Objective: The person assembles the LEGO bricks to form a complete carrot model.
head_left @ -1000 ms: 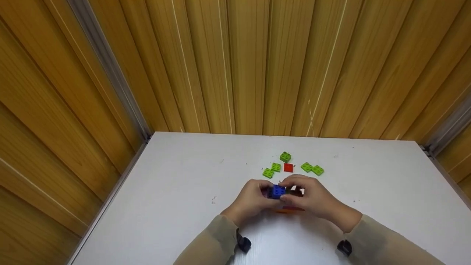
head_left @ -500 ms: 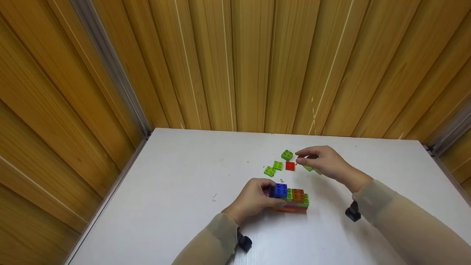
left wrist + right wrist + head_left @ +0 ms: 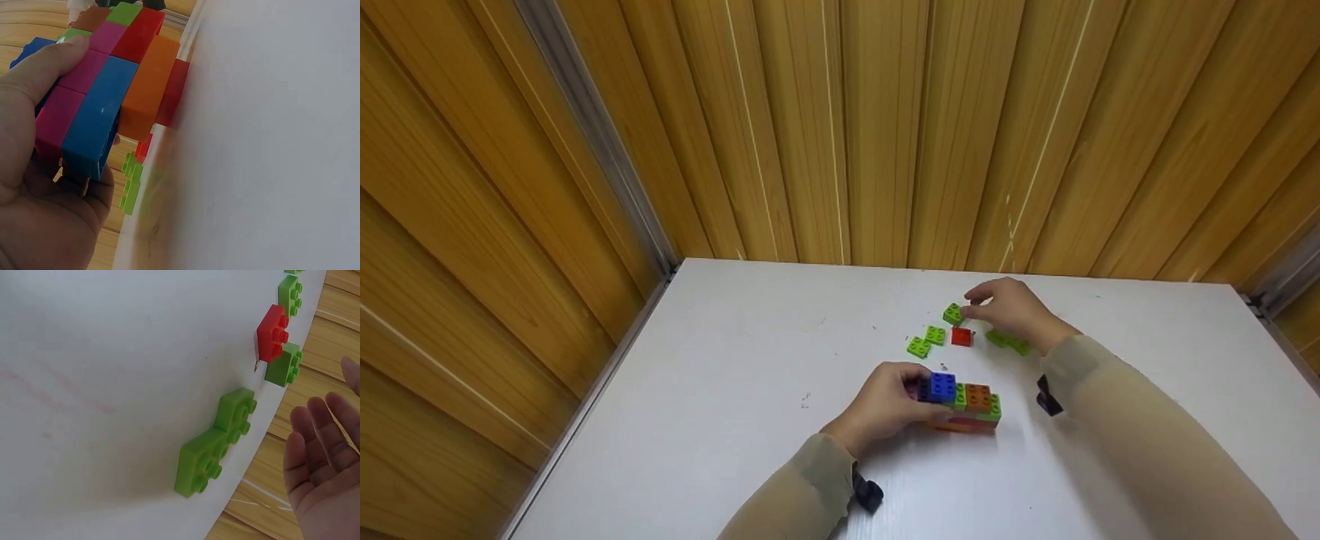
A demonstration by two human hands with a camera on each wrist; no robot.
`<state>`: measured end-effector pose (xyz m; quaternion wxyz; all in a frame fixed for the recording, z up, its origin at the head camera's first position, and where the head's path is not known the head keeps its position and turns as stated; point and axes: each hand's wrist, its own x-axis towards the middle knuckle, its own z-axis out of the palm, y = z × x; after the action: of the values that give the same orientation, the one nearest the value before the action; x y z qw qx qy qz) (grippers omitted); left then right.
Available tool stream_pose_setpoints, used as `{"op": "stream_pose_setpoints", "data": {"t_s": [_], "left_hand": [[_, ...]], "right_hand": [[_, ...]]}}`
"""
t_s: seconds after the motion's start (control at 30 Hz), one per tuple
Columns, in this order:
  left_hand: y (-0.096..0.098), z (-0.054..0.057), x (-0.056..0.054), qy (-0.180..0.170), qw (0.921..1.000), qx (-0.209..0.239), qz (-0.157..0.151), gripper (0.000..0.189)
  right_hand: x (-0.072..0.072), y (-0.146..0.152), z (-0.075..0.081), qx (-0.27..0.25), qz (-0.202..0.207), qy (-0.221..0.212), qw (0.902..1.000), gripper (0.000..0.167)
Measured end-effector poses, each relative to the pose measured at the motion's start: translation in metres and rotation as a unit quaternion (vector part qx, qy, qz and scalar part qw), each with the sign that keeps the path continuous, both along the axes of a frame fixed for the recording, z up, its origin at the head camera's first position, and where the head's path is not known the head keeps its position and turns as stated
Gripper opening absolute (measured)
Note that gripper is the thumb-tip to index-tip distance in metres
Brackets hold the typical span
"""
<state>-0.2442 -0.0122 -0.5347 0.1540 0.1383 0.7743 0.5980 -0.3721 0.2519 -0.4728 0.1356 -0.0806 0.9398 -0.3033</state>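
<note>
My left hand (image 3: 881, 405) grips a built block of toy bricks (image 3: 979, 397) low over the white table. In the left wrist view this stacked block (image 3: 101, 109) shows magenta, blue, red, orange, green and brown bricks, with the thumb pressed against its side. At the back of the table, my right hand (image 3: 1009, 307) hovers with its fingers just beside a green brick (image 3: 952, 314). The right wrist view shows those relaxed fingers (image 3: 320, 439) holding nothing, apart from the green brick (image 3: 284, 365).
A red brick (image 3: 961, 337) lies in front of the back green brick. Two green bricks (image 3: 926, 341) sit to its left. Another green pair (image 3: 214, 439) lies to the right, partly under my right forearm in the head view. Wood-patterned walls (image 3: 877, 135) stand behind the table.
My right hand has let go of the built block and reached to the back of the table, then shifted left to the green brick. My left hand keeps its hold.
</note>
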Motion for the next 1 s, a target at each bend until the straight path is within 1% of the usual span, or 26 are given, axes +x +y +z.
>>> {"op": "stream_pose_setpoints", "data": {"t_s": [0.17,0.3,0.43,0.5,0.63,0.77,0.9,1.0], "left_hand": [[0.0,-0.001,0.0,0.007,1.0,-0.006,0.001,0.031],[-0.001,-0.001,0.0,0.004,1.0,-0.006,0.002,0.031],[0.0,-0.001,0.001,0.021,0.9998,-0.004,-0.002,0.031],[0.002,-0.001,0.001,0.028,0.9996,-0.005,-0.003,0.031],[0.004,0.002,0.001,0.022,0.9996,-0.019,-0.001,0.032],[0.002,0.002,0.001,0.018,0.9996,-0.022,-0.001,0.032],[0.001,0.001,0.002,0.018,0.9998,-0.011,-0.004,0.03],[0.001,0.0,0.002,0.015,0.9998,-0.008,-0.007,0.03]], "right_hand": [[-0.009,-0.007,-0.01,-0.011,-0.042,-0.028,0.9987,0.057],[-0.015,-0.01,-0.018,-0.016,-0.053,-0.031,0.998,0.058],[-0.017,-0.011,-0.024,0.001,-0.053,-0.026,0.9983,0.06],[-0.017,-0.011,-0.025,0.007,-0.054,-0.026,0.9982,0.059],[-0.015,-0.012,-0.025,0.004,-0.064,-0.029,0.9975,0.053],[-0.015,-0.011,-0.024,-0.006,-0.067,-0.028,0.9973,0.054],[-0.011,-0.007,-0.022,-0.047,-0.085,-0.027,0.9949,0.056],[-0.002,-0.003,-0.021,-0.078,-0.093,-0.019,0.9924,0.058]]}}
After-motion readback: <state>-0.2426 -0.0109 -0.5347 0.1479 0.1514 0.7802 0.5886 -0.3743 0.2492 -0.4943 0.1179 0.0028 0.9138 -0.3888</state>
